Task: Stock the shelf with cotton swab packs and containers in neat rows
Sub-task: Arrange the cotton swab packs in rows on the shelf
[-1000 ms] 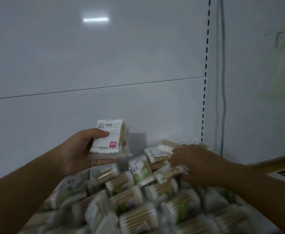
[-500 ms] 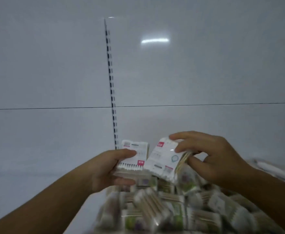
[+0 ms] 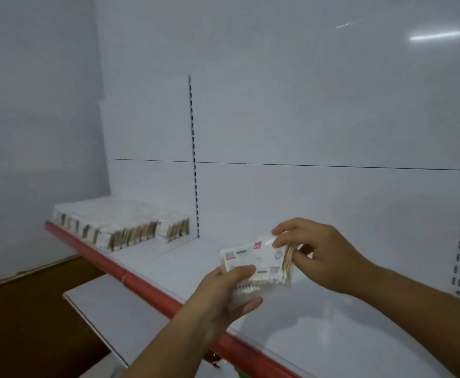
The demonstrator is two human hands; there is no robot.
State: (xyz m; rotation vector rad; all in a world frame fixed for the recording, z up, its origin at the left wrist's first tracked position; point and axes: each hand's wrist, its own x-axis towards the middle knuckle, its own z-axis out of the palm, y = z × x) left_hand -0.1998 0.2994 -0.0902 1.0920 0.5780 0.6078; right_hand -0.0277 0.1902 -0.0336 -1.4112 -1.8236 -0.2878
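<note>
Head view. I held a small stack of cotton swab packs between both hands, above the white shelf and in front of its back panel. The left hand gripped the stack from below, with the thumb laid over the front label and the fingers curled beneath. The right hand pinched the upper right corner, its fingertips closed on the wooden stick ends. The stack was tilted, and it appeared to be clear of the shelf surface. At far left on the same shelf stood the stocked rows, packed close together and reaching as far as the slotted upright. The front row stood near the red front strip. A lower shelf projected below the strip, over a brown floor. The label print was too blurred for me to read.
</note>
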